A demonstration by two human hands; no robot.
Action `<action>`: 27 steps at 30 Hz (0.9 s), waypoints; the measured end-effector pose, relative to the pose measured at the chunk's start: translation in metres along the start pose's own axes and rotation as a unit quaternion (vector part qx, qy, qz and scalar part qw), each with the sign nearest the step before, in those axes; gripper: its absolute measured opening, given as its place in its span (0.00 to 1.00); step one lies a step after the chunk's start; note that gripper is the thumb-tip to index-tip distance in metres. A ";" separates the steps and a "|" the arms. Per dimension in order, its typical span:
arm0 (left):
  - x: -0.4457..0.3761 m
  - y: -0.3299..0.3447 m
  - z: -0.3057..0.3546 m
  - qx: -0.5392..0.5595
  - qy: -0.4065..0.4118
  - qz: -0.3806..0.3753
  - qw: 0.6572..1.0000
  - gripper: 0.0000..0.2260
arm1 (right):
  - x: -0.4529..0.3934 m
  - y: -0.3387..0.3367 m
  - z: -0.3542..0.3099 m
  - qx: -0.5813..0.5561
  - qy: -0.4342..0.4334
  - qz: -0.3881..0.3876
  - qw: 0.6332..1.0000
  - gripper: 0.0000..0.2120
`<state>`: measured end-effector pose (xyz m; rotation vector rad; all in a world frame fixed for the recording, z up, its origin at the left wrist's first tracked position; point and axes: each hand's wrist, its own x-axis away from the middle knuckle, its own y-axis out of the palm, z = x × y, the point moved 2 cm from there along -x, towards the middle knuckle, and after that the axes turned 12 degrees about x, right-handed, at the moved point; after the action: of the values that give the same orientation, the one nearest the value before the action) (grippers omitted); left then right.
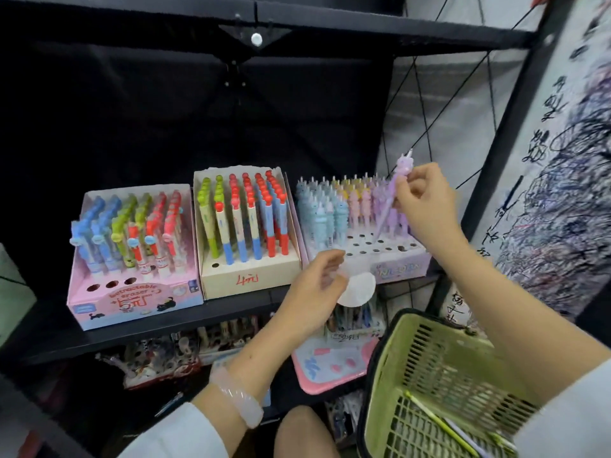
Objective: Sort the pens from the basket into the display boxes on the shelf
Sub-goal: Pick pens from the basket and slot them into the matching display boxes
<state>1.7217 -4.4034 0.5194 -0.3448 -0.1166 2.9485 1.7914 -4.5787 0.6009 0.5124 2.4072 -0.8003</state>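
My right hand [426,201] pinches a purple pen [393,190] with a figure top, tilted over the right display box [386,262], which holds blue, pink and purple pens and has several bare holes in front. A little lower, my left hand [317,285] grips a white translucent wrapper [358,287] in front of that box. A pink box [139,299] of retractable erasers and a beige box [248,276] of pens stand further left on the shelf. At the bottom right hangs the green basket [439,368] with a few pens [439,421] inside.
The black shelf board [99,335] carries all three boxes. Below it sit more stationery boxes and a pink case [330,365]. A black upright post [496,166] and a scribbled paper sheet [562,160] border the right side.
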 end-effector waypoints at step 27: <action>-0.011 0.070 -0.003 -0.016 0.031 -0.093 0.995 0.13 | 0.020 -0.035 0.065 0.181 0.026 -0.187 0.965 0.09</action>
<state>1.7219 -4.4739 0.5119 -0.4050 -0.1775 2.7521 1.7824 -4.6431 0.5602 0.2109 2.4480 -1.4217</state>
